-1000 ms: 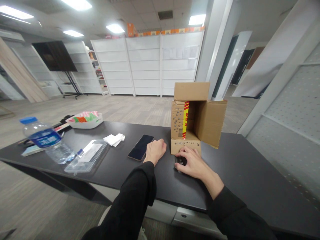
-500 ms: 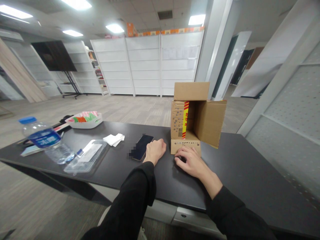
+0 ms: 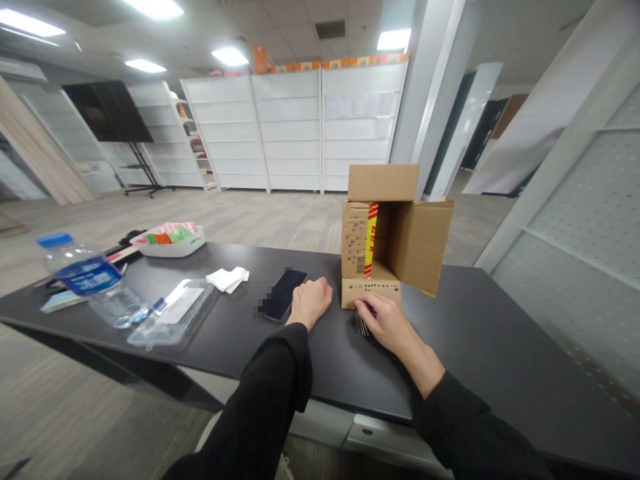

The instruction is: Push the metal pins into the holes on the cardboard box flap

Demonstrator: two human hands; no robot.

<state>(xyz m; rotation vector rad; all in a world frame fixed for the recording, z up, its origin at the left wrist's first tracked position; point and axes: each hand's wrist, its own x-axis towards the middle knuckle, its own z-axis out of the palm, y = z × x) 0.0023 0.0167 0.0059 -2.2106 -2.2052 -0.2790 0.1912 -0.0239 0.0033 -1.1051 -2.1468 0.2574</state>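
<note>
Just in front of an opened cardboard box (image 3: 357,240), my right hand (image 3: 385,320) is closed in a pinch over several thin metal pieces (image 3: 361,325) that fan out on the dark table beneath its fingertips. Rows of small holes or studs mark the box's front flap (image 3: 373,293). My left hand (image 3: 311,301) rests as a fist beside the right edge of a dark phone (image 3: 286,293); whatever it may hold is hidden.
Left on the table (image 3: 240,347) are a folded white tissue (image 3: 229,279), a clear plastic case (image 3: 175,317), a tilted-looking water bottle (image 3: 97,280) and a white tray (image 3: 173,250) with colourful contents. White shelves (image 3: 285,133) stand behind.
The fingers of my right hand have drawn together and lifted slightly, and the thin metal pieces beneath them now show. My left hand has not moved.
</note>
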